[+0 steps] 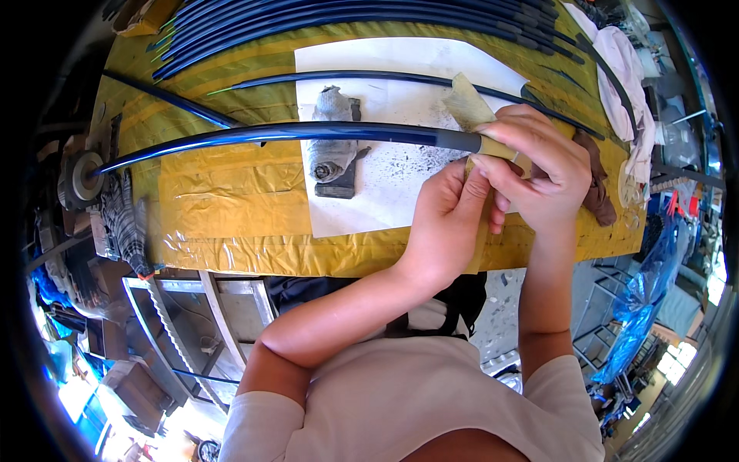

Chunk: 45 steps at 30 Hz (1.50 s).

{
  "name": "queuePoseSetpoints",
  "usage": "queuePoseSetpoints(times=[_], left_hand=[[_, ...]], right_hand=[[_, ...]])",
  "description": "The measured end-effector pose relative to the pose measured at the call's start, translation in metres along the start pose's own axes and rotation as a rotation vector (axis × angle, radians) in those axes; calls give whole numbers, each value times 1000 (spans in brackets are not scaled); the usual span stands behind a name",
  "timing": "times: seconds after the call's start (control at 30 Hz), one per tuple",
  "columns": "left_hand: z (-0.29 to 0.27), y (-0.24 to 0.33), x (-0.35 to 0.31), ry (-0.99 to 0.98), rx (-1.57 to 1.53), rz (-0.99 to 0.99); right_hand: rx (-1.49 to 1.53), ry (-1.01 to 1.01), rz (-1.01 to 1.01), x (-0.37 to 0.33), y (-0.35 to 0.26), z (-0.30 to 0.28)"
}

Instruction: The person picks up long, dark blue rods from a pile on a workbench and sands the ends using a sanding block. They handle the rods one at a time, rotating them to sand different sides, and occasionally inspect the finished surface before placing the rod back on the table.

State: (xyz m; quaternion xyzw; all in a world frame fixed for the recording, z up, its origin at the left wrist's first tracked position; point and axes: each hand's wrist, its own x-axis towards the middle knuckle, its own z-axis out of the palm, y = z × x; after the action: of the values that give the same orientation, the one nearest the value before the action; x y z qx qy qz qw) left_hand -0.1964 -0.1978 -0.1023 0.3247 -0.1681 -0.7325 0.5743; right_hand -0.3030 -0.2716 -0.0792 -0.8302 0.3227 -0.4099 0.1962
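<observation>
The right hand [539,165] is gripping the grey end of a long blue rod [292,135] through a strip of sandpaper [471,104], while the left hand [446,223] is pinching the strip just beneath it, over the white sheet [400,85] on the yellow table [223,200]

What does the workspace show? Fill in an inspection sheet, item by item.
Surface: bench wrapped in yellow-brown tape, with a white sheet speckled with dark dust.
Job's things: long blue rod lying across the bench; tan sanding paper wrapped round its grey end.
Clutter: grey rag on a dark block, spare blue rods at the far edge, brown cloth.
Grips: left hand and right hand both closed on the paper at the rod's end.
Cables: nothing seen.
Surroundings: metal frame below, blue plastic bag to the right.
</observation>
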Motion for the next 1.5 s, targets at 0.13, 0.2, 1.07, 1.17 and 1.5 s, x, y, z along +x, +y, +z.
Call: queuePoseSetpoints(times=[0.13,0.2,1.07,1.17,1.5], left_hand=[[2,-1,1,-5,-4,-17],[0,-1,1,-13,7,-20],[-22,10,-3,-1,28,76],[-23,10,-3,2,50,79],[-25,4,1,30,17,37]], right_hand=[[-3,7,33,1,-4,-2],[-5,0,31,1,-4,-2],[66,13,-141,16,-1,28],[60,15,-141,16,0,30],[59,-84,11,8,5,26]])
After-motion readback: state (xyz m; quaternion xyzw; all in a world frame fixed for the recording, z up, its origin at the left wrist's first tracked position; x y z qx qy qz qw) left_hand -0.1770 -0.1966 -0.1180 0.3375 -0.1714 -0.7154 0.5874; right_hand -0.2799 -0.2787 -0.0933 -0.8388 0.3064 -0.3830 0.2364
